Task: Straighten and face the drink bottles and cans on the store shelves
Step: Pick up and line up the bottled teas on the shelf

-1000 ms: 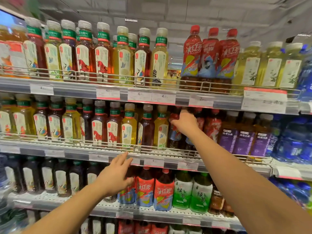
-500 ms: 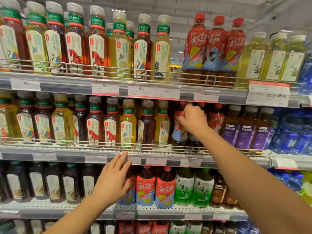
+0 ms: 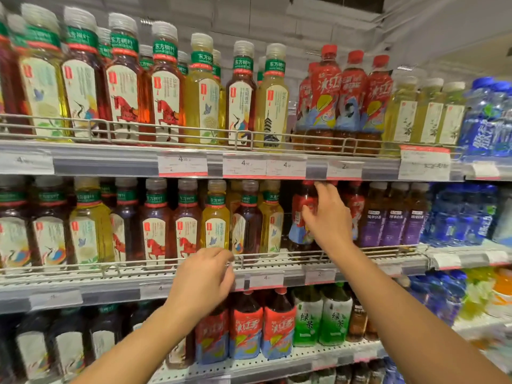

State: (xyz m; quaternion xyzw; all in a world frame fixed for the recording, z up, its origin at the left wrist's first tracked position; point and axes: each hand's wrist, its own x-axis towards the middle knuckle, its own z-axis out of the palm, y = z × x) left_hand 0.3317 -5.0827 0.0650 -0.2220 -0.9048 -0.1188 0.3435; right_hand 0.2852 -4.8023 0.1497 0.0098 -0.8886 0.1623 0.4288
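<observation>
Middle shelf (image 3: 83, 281): packed rows behind a low wire rail (image 3: 360, 252). Red bottle (image 3: 303, 214), front row: my right hand (image 3: 328, 217) curls round its shoulder; turned too hard, it could topple neighbours. My left hand (image 3: 205, 275) hangs loosely curled at the rail, holding nothing.

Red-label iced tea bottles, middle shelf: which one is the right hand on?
The leftmost red-label bottle on the middle shelf, beside the yellow tea bottle. The right hand has its fingers at its neck; the other red bottle stands untouched.
</observation>
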